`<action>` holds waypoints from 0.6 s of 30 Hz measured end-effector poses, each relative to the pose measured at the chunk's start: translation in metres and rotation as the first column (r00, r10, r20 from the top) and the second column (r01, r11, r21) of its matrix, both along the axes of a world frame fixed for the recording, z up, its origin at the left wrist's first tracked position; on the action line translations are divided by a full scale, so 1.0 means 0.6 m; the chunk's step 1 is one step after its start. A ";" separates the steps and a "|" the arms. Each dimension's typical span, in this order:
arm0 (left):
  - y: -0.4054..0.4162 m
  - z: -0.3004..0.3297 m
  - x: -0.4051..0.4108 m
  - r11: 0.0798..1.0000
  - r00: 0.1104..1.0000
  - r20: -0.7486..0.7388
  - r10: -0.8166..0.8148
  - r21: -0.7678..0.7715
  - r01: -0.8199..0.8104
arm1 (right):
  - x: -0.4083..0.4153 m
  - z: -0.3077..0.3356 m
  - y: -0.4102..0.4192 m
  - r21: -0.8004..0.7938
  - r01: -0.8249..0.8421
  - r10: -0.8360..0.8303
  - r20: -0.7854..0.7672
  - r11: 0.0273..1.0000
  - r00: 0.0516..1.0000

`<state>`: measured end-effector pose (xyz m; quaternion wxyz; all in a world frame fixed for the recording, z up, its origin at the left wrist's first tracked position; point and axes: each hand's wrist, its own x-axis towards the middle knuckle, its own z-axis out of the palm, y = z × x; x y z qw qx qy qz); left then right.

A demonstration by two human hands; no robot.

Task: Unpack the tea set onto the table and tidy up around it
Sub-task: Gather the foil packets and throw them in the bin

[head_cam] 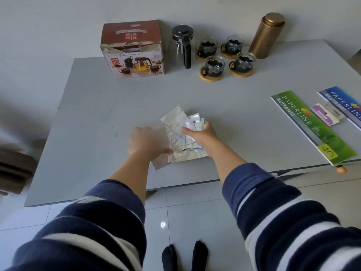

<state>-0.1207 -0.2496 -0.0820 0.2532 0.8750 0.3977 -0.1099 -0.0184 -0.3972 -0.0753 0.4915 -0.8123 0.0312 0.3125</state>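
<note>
Several silver foil packets (176, 122) lie in a loose pile near the front edge of the grey table (214, 90). My left hand (148, 142) grips the pile's left side, and my right hand (201, 132) holds packets on its right. At the back stands the brown tea set box (132, 49) with a torn top edge. To its right are a glass teapot (183, 45) with a black lid and handle, and several glass cups (214, 65) on round wooden coasters. A gold canister (267, 35) stands at the back right.
A green receipt book (312, 128) and a blue one (345, 102) lie at the table's right, with a small purple card (325, 114) between them. A small orange ball (341, 169) sits at the table's front right edge. The floor is tiled.
</note>
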 end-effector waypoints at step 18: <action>-0.064 0.090 0.054 0.783 0.958 0.275 0.087 -0.613 0.105 | -0.018 0.047 -0.098 0.319 0.276 -0.203 -0.244 0.907 0.948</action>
